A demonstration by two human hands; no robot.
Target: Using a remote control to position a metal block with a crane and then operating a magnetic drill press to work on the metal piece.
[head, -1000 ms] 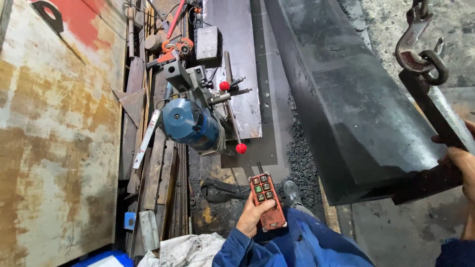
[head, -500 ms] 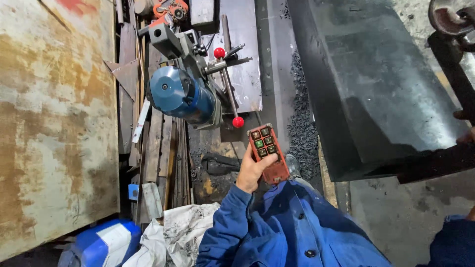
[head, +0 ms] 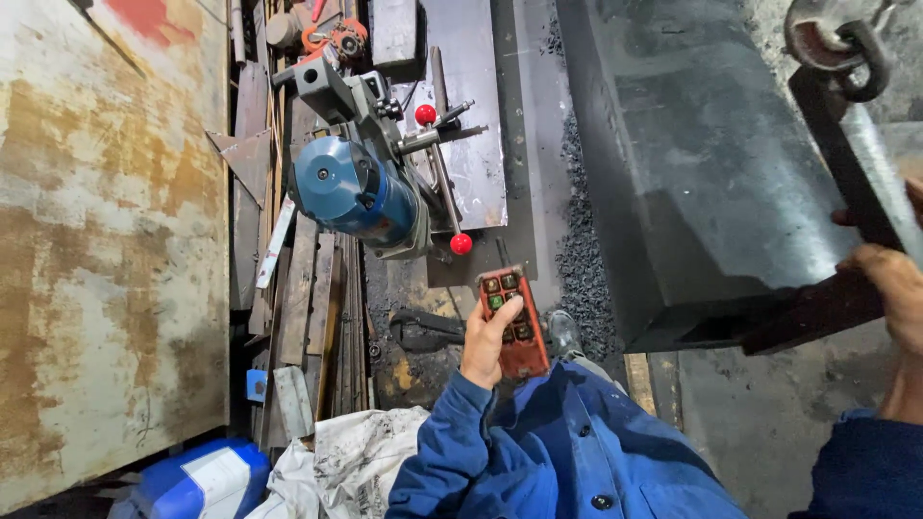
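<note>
My left hand grips a red remote control with several buttons, and my thumb rests on its button face. At the right edge, my right hand grips the metal bar that hangs from a crane hook. The bar runs along the edge of a large dark steel slab, which sits tilted above the floor. My sleeves and jacket are blue.
A blue magnetic drill with red-knobbed handles stands on a steel plate ahead of me. A big rusty steel sheet fills the left. Scrap strips, metal chips, a white sack and a blue container lie near my feet.
The view has tilted down and left, so the drill and remote sit lower in the frame. My left hand has kept hold of the remote, my right hand of the bar.
</note>
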